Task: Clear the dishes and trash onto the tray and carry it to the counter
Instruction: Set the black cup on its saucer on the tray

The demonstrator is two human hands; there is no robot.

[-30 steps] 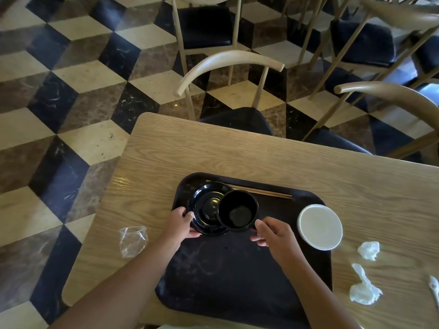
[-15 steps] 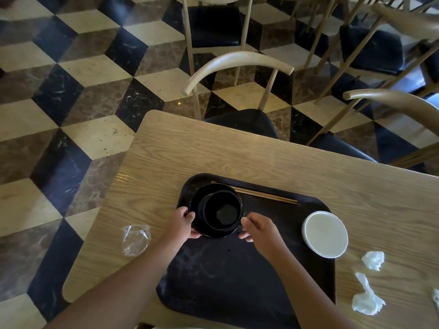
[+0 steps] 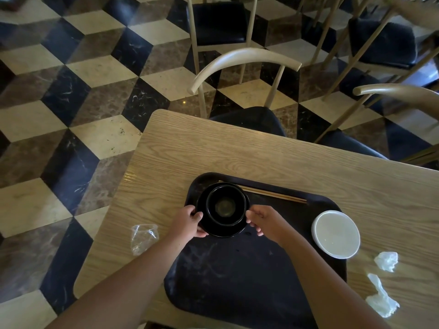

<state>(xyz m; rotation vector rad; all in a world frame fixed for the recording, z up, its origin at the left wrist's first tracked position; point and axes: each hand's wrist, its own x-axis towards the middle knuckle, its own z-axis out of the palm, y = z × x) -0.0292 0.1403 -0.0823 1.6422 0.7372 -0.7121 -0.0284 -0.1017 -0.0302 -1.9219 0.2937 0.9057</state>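
Both my hands at the stacked black dishes on the tray.

My left hand (image 3: 190, 222) grips the left rim of the black plate (image 3: 222, 231), fingers curled over its edge, and my right hand (image 3: 263, 222) sits at the plate's right rim with fingers bent toward it; I cannot tell whether it truly pinches the rim. A black bowl (image 3: 225, 205) stands upright inside the plate, at the far left corner of the dark tray (image 3: 237, 276) on the wooden worktop (image 3: 237, 153). A pair of chopsticks (image 3: 273, 194) lies along the tray's far edge, just behind the bowl. A white lid (image 3: 335, 233) overlaps the tray's right edge. Off the tray, a crumpled clear plastic cup (image 3: 143, 237) lies to the left and two wads of white tissue (image 3: 386, 261) (image 3: 381, 299) to the right.
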